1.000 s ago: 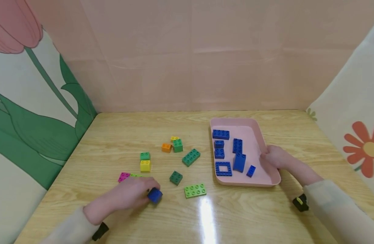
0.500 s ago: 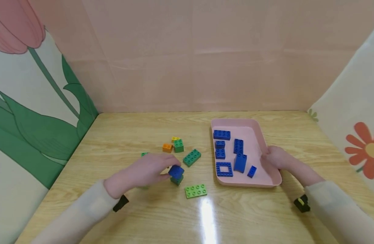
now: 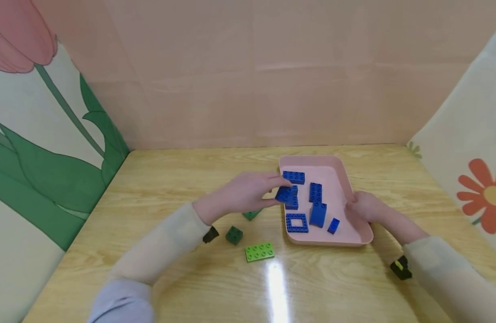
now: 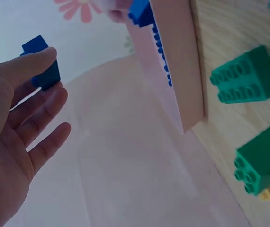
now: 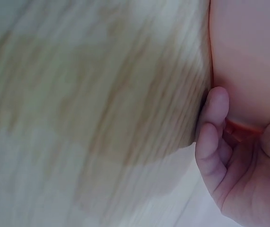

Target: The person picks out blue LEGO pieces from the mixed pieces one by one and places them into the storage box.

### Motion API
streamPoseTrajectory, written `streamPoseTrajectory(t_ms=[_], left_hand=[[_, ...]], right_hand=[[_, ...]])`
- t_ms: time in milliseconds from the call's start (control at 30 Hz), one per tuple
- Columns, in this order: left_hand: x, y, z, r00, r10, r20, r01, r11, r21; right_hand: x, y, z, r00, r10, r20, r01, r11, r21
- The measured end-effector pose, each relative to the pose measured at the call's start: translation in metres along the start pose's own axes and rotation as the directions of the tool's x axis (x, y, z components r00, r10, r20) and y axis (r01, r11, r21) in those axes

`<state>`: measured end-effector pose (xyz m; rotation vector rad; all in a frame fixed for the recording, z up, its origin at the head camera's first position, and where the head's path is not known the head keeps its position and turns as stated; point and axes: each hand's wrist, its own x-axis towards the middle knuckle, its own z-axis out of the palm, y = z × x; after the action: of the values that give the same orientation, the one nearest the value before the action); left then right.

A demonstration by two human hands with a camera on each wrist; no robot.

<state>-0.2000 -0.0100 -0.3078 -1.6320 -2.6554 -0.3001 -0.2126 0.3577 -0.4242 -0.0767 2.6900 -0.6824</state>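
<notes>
My left hand (image 3: 253, 192) pinches a blue toy brick (image 3: 284, 194) between thumb and fingertips, over the left rim of the pink tray (image 3: 344, 179). In the left wrist view the held brick (image 4: 46, 64) is up in the air, with the last finger standing free of it. My right hand (image 3: 366, 207) grips the tray's right wall, its thumb on the inner side; in the right wrist view its fingers (image 5: 213, 146) curl against the outside. Several blue bricks lie in the tray, among them a tall sloped one (image 3: 318, 215) and a square frame piece (image 3: 297, 223).
Left of the tray a dark green brick (image 3: 234, 235) and a lime green flat brick (image 3: 259, 252) lie on the wooden table (image 3: 215, 287). Another green brick (image 3: 252, 214) shows partly under my left hand. My left forearm hides the bricks further left. A pink wall (image 3: 248, 80) stands behind.
My left hand has carried the blue brick from the table's left side, rightward and away from me, up to the tray's left edge. My right hand stays on the tray.
</notes>
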Motion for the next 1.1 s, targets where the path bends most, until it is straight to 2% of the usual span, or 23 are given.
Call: streamPoseTrajectory(t_ms=[167,467,667,900,1000,1100], left_hand=[[0.032,-0.001,-0.002,0.998,-0.029,0.051,0.029,1.0,0.01],[0.081,-0.014,0.003,0.997,-0.044,0.066,0.042,0.999,0.023],[0.116,-0.022,0.01,0.987,-0.111,0.113,0.111,0.994,0.009],[0.152,-0.017,0.031,0.968,-0.178,0.177,0.186,0.982,-0.029],[0.164,-0.008,0.043,0.956,-0.217,0.196,0.233,0.97,-0.064],[0.175,0.002,0.057,0.94,-0.282,0.191,0.302,0.949,-0.088]], right_hand=[[0.001,0.001,0.002,1.0,0.008,0.004,-0.008,1.0,0.03],[0.004,0.004,0.007,1.0,0.004,-0.014,-0.003,0.999,0.046],[0.003,0.004,0.007,0.999,0.039,0.019,-0.04,0.997,0.061],[0.002,0.003,0.004,0.999,0.044,0.024,-0.045,0.998,0.048],[0.002,0.002,0.002,0.999,0.039,0.028,-0.04,0.998,0.038],[0.002,0.001,0.001,0.999,0.024,0.022,-0.024,0.999,0.025]])
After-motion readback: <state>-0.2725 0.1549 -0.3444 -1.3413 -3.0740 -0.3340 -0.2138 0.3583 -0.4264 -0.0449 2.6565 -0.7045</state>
